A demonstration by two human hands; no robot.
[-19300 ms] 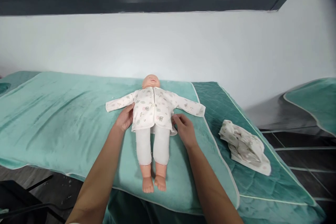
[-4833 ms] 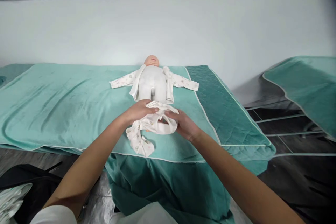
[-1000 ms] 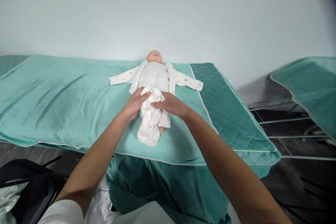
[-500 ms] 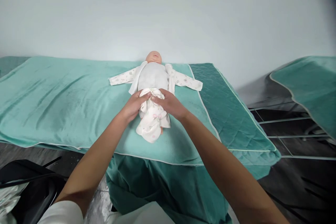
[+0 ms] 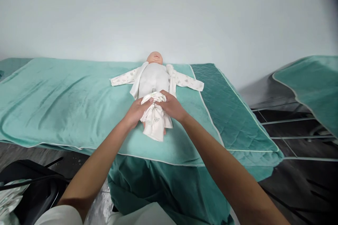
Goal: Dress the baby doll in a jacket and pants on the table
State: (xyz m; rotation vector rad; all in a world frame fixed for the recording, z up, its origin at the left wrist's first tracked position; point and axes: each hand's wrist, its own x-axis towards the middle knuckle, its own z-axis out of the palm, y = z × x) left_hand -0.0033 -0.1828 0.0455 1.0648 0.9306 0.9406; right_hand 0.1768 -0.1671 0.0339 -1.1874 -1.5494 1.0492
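Observation:
A baby doll (image 5: 155,57) lies on its back on the bed, its head toward the wall. It wears a white, printed, long-sleeved jacket (image 5: 188,82), spread open with both sleeves out to the sides. Over the doll's legs, a pair of white printed baby pants (image 5: 155,123) is bunched up and hangs toward me. My left hand (image 5: 136,111) grips the left side of the gathered cloth, thumb on top. On the other side my right hand (image 5: 171,105) pinches the same cloth. The two thumbs nearly meet; the fingers beneath are hidden.
Under the doll is a light green blanket (image 5: 66,102) over a darker quilted bed cover (image 5: 237,126). A black chair (image 5: 31,182) with cloth on it stands at the lower left. To the right, bare metal bed slats (image 5: 298,137) show beside another green cover (image 5: 314,88).
Both hands have drawn slightly toward me with the cloth. The pants are more gathered, their hanging part has swung and shortened, and more of the doll's middle shows.

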